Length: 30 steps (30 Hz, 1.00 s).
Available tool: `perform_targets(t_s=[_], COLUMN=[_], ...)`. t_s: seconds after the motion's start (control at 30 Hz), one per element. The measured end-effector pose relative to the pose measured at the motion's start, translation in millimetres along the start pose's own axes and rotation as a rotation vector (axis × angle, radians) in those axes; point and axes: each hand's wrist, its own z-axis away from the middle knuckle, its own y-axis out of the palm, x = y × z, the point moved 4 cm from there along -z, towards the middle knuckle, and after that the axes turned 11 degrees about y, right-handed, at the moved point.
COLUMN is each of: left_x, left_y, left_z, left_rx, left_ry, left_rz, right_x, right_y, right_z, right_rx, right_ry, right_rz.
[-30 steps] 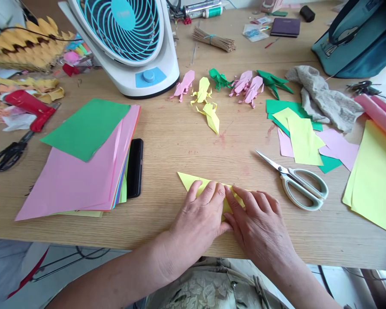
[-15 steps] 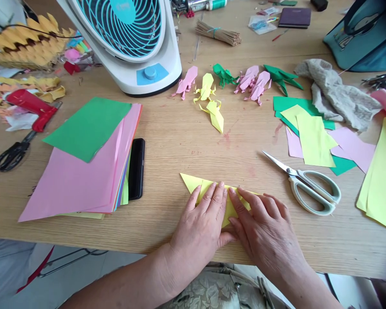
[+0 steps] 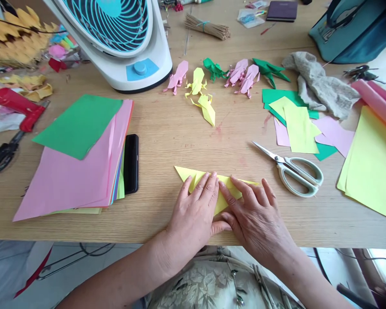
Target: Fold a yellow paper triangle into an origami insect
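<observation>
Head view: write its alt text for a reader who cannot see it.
A left hand and a right hand rest on folded yellow paper on a wooden table. Scissors lie to the right; a stack of coloured paper and a black phone lie left. Beyond are folded paper figures and a fan.

White-and-blue fan (image 3: 116, 47), back left, round knob (image 3: 140, 68) on base. Black phone (image 3: 132, 163) flat on wooden table (image 3: 161, 141), in front of fan. Bundle of thin brown sticks (image 3: 214, 30) right of fan, blue tie (image 3: 204, 25) around it. Clear packet (image 3: 250, 19) just beside purple notebook (image 3: 281, 10), at back. Grey cloth (image 3: 324, 88) crumpled, right side; teal bag (image 3: 354, 36) behind it.
</observation>
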Motion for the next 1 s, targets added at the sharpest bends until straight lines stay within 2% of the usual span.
perform_targets(t_s=[0.43, 0.73, 1.0], left_x=[1, 7, 8], left_y=[6.4, 10.5, 11.3], left_z=[6, 11, 13], left_rx=[-0.065, -0.045, -0.005], left_ry=[0.006, 0.066, 0.064], left_rz=[0.028, -0.003, 0.014], right_x=[4, 3, 3], right_y=[-3, 0, 2], right_z=[1, 3, 3], right_rx=[0.003, 0.005, -0.012], right_ry=[-0.005, -0.005, 0.007], right_rz=[0.015, 0.012, 0.008])
